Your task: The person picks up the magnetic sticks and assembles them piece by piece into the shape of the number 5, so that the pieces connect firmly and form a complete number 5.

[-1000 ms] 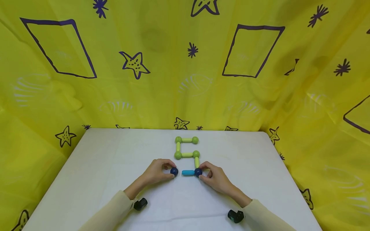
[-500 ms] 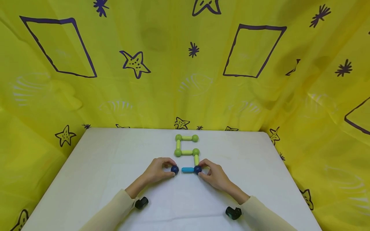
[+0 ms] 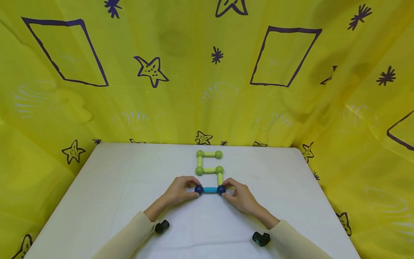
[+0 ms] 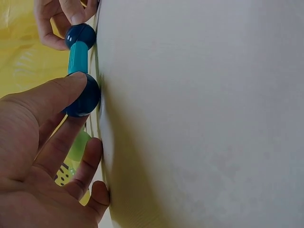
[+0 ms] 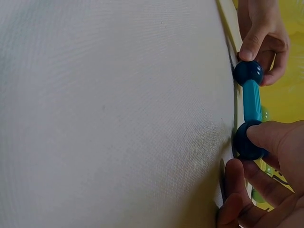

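Note:
On the white table lies a flat figure of light green rods and balls, shaped like the top of an S. Its lowest bar is a cyan rod with a dark blue ball at each end. My left hand pinches the left blue ball, which touches the rod's left end. The right blue ball is pinched by my right hand. The left wrist view shows my thumb on the left blue ball. In the right wrist view, my fingers grip the right blue ball.
A yellow cloth printed with stars and squares hangs behind and beside the table. Black wrist cameras sit under both sleeves. Bare table surface stretches to the left and right of the figure.
My left hand slid the left blue ball to the right until it met the cyan rod's free end. The right hand stayed holding the other ball.

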`<state>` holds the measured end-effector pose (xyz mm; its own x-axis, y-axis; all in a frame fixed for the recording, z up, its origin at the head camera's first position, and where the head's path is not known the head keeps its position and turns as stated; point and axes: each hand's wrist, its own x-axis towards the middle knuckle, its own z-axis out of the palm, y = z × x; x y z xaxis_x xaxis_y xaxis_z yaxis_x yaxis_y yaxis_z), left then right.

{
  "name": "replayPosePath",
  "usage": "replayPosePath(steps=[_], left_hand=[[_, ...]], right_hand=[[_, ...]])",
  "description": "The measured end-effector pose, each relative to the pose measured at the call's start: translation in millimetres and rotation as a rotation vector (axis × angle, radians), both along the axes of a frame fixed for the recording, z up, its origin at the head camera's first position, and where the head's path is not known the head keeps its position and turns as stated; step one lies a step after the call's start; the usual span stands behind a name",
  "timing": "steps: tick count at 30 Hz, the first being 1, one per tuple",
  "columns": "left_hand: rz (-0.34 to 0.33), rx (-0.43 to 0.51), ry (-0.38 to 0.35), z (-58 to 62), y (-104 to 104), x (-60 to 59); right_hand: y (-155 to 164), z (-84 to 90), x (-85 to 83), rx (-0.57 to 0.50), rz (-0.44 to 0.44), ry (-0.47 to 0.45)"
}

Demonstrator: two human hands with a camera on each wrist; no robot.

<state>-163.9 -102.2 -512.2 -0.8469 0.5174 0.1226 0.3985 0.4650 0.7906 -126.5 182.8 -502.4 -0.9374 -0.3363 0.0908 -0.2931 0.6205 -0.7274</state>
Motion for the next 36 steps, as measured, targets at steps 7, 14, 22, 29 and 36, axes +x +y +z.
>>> replayPosePath(steps=[7, 14, 22, 29, 36], left_hand=[[0.001, -0.006, 0.008, -2.8, 0.7, -2.0], [0.013, -0.009, 0.027, -4.5, 0.6, -7.6], [0.036, -0.017, 0.033, -0.1, 3.0, -16.9], [0.056, -0.038, 0.026, 0.2, 5.2, -23.1], [0.045, -0.039, 0.022, 2.1, 4.8, -23.5]], right_hand=[[-0.2, -1.6, -2.0, -0.006, 0.005, 0.006], [-2.1, -2.4, -8.1, -0.017, -0.007, 0.019], [-5.4, 0.1, -21.6, 0.032, -0.059, -0.002], [-6.5, 0.0, -29.0, 0.050, -0.085, -0.040], [-3.2, 2.2, -30.5, 0.039, -0.062, -0.057]])
